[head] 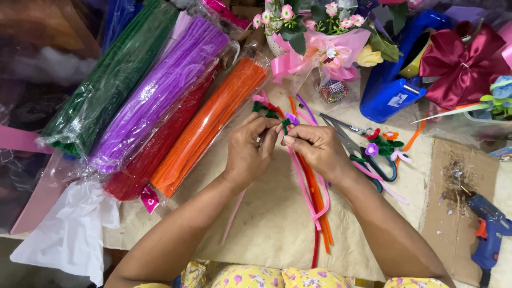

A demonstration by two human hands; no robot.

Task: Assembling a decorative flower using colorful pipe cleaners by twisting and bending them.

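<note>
Bagged pipe-cleaner bundles left of the hands: green [109,74], purple [160,90], red [160,146], orange [210,120]. Blue tape dispenser [392,88] up right, glue gun [488,234] far right, scissors [349,141] just right. Left hand [248,154] and right hand [314,146] close together, fingertips pinched on a small pipe-cleaner flower [288,121] between them; loose stems [314,197] below.
</note>
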